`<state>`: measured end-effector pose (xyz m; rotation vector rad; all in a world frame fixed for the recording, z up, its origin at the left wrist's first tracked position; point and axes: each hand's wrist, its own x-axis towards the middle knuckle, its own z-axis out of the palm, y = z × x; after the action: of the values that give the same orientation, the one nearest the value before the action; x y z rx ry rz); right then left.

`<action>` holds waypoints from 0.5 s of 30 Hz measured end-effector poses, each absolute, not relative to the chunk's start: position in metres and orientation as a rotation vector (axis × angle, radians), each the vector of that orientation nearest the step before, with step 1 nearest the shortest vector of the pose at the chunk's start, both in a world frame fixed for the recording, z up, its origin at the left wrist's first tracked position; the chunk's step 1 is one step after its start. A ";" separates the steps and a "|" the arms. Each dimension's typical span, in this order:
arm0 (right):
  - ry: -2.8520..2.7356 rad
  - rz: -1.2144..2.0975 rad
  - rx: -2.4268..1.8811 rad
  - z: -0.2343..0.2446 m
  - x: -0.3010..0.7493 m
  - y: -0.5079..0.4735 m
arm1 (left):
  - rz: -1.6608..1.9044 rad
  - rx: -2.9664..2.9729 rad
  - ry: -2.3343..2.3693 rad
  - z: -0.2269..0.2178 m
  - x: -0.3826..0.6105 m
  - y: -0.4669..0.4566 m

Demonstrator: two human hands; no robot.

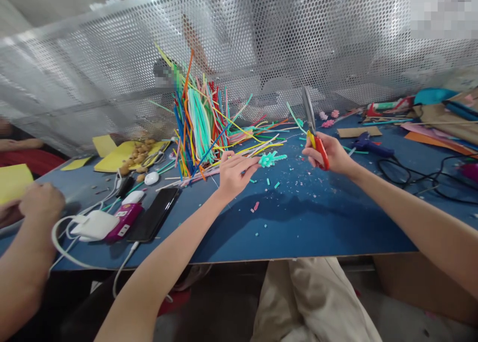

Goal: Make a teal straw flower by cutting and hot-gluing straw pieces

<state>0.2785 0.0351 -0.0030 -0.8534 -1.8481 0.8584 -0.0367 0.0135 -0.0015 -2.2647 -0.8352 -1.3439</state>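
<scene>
My left hand [236, 175] pinches a small turquoise craft piece [268, 159] between thumb and fingers; it has short bristling lobes and a narrow tip pointing right. In my right hand [330, 154] is a pair of scissors [312, 128] with red and yellow handles, blades pointing up. A pale green thin strip [295, 117] rises just left of the blades; whether my right hand holds it, I cannot tell. Behind my left hand stands a large bundle of thin coloured stems [199, 125]. Short turquoise offcuts [277, 185] and a pink scrap [256, 206] lie on the blue table [298, 232].
At left lie a black phone [155, 215], a purple power strip [125, 221] with white cables, and yellow paper [115, 156]. Another person's hand [43, 202] is at far left. A blue glue gun [371, 144] with black cord lies right. A perforated metal screen [284, 48] stands behind.
</scene>
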 end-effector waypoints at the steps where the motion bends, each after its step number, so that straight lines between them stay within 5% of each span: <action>1: -1.865 0.837 -0.840 -0.002 0.280 0.035 | -1.360 -2.260 -0.829 -0.001 -0.037 0.014; 15: -2.373 0.556 -0.718 -0.004 0.281 0.035 | -1.343 -2.275 -0.844 0.001 -0.036 0.009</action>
<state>0.2805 0.0355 -0.0042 -0.7180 -2.3730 0.5559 -0.0364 0.0090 0.0012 -2.2750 -0.8445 -1.3432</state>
